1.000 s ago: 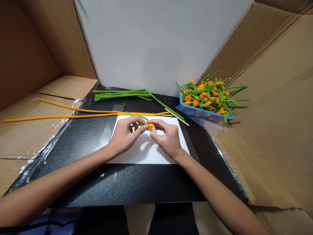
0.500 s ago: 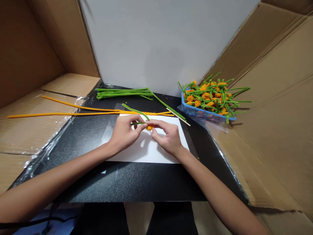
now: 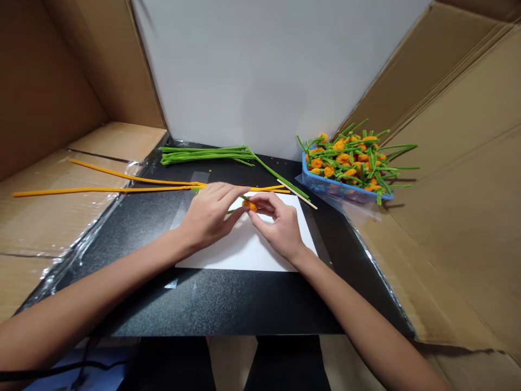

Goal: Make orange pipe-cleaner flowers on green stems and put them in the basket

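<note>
Above a white sheet of paper (image 3: 244, 250), both hands meet at a small orange pipe-cleaner pumpkin (image 3: 251, 206) with green stems. My right hand (image 3: 280, 222) pinches the orange ball between thumb and fingers from the right. My left hand (image 3: 209, 214) reaches over from the left, its fingers closed around the green pipe-cleaner stem (image 3: 231, 211), most of which is hidden beneath the hand. Just behind the hands, two long orange pipe cleaners (image 3: 134, 183) lie across the paper's far edge.
A bundle of green pipe cleaners (image 3: 203, 155) lies along the back of the black table (image 3: 228, 309). Beside a thin pale stick (image 3: 301, 197) at right, a blue basket (image 3: 345, 190) holds several orange-and-green pieces. Cardboard walls (image 3: 459, 163) and a grey panel (image 3: 260, 65) surround the table.
My left hand has turned over and its fingers now cover the green stems that stood out before. The orange ball has risen slightly and turned in my right fingers.
</note>
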The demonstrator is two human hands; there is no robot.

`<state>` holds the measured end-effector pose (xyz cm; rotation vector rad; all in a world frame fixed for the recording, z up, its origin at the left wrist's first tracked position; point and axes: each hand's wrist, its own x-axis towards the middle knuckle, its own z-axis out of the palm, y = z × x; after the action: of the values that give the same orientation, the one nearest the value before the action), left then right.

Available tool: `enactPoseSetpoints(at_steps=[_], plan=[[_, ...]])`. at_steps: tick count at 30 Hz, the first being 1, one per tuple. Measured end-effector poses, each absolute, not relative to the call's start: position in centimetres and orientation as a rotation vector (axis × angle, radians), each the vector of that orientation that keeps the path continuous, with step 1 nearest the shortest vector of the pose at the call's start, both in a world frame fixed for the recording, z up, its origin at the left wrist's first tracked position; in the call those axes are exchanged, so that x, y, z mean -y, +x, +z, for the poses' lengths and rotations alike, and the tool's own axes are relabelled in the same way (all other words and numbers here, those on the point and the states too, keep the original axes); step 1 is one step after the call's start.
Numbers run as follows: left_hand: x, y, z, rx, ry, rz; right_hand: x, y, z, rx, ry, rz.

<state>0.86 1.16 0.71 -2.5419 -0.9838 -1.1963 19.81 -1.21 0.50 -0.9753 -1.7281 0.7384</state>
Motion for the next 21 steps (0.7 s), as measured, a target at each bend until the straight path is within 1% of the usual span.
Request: enactPoseSetpoints(at_steps=[11, 15, 21], plan=[[-1.04, 1.00, 0.30, 1.079, -2.586, -1.325, 1.22, 19.81, 1.10, 1.718, -1.038, 0.950], [-0.92, 1.13, 0.32, 1.127, -2.622, -1.375, 1.26, 19.81, 1.18, 1.751, -1.050, 0.974], [-0.83, 1.04, 0.86, 1.228, -2.668, -1.440, 1.26, 19.72, 1.20, 1.619, -1.052, 1.046]])
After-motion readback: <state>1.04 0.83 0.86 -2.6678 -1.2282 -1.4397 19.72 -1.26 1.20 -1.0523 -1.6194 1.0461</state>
